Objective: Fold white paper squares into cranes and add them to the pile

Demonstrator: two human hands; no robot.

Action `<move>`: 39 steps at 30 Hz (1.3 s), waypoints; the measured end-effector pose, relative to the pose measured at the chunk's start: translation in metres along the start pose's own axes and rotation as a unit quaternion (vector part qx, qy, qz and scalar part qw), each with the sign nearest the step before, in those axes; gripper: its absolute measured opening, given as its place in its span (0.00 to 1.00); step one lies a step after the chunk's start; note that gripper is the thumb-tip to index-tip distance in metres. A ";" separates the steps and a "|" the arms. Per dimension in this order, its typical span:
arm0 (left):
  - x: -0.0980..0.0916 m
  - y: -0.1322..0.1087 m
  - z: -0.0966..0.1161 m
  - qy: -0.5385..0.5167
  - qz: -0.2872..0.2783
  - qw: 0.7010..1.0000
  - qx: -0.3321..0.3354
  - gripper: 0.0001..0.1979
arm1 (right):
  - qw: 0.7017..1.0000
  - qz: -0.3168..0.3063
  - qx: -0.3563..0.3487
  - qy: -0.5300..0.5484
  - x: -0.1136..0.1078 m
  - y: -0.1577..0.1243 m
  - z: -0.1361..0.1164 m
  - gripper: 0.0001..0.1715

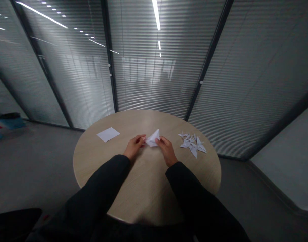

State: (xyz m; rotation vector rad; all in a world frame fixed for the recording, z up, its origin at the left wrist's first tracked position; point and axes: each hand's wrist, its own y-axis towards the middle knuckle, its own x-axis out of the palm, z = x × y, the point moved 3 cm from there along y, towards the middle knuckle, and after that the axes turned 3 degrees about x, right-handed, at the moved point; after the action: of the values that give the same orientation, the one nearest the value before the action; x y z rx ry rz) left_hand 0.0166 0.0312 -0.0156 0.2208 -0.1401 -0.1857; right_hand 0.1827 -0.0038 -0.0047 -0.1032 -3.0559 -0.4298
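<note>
Between my two hands, above the middle of the round table (141, 198), is a piece of folded white paper (152, 138) with a pointed upper corner. My left hand (135, 146) pinches its left end, fingertips close together. On the right side, my right hand (166, 149) grips the paper with the thumb lying over its face. The fingers behind the paper are hidden. To the right lies a pile of folded paper cranes (193, 143), apart from my hand. A stack or sheet of flat white paper (108, 134) rests on the left of the table.
Glass partitions with blinds (154, 84) stand right behind the table. A blue bin with a dark liner (10, 120) is on the floor at far left. A dark object, perhaps a chair (15, 223), shows at the lower left.
</note>
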 end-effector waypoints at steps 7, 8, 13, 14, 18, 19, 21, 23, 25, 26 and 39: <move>0.006 -0.007 -0.001 -0.055 -0.052 0.995 -0.067 0.29 | 0.997 -0.046 0.045 0.051 0.006 -0.005 -0.004 0.18; 0.008 -0.008 -0.001 -0.072 -0.064 0.992 -0.075 0.29 | 0.996 -0.050 0.046 0.056 0.007 -0.005 -0.004 0.18; 0.009 -0.009 0.003 -0.099 -0.085 0.989 -0.063 0.30 | 0.995 -0.055 0.042 0.077 0.007 -0.004 -0.006 0.18; 0.008 -0.009 0.005 -0.099 -0.083 0.990 -0.053 0.31 | 0.995 -0.050 0.039 0.076 0.007 -0.004 -0.006 0.19; 0.001 -0.006 0.015 -0.093 -0.073 0.993 0.009 0.35 | 0.998 -0.023 0.017 0.061 0.003 -0.002 -0.006 0.33; 0.000 -0.005 0.017 -0.085 -0.071 0.994 0.024 0.36 | 0.998 -0.024 0.009 0.057 0.002 -0.002 -0.006 0.36; -0.003 -0.003 0.021 -0.059 -0.064 0.995 0.052 0.34 | 0.998 -0.035 -0.006 0.045 0.001 -0.001 -0.008 0.37; -0.005 -0.003 0.025 -0.027 -0.057 0.995 0.076 0.28 | 0.998 -0.045 -0.019 0.025 0.001 -0.002 -0.009 0.33; -0.005 -0.003 0.030 0.003 -0.063 0.994 0.089 0.22 | 0.998 -0.046 -0.033 0.010 0.000 -0.001 -0.011 0.28; -0.005 -0.004 0.032 0.017 -0.070 0.993 0.091 0.19 | 0.998 -0.045 -0.041 0.004 -0.001 -0.001 -0.013 0.25; -0.006 -0.005 0.032 0.030 -0.161 0.986 0.043 0.23 | 0.993 -0.115 -0.006 -0.009 -0.011 0.000 -0.022 0.21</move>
State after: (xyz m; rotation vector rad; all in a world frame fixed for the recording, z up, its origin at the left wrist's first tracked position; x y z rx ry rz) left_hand 0.0046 0.0208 0.0131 0.3340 -0.0512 -0.4957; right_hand 0.1943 -0.0108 0.0153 0.2482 -3.0947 -0.4600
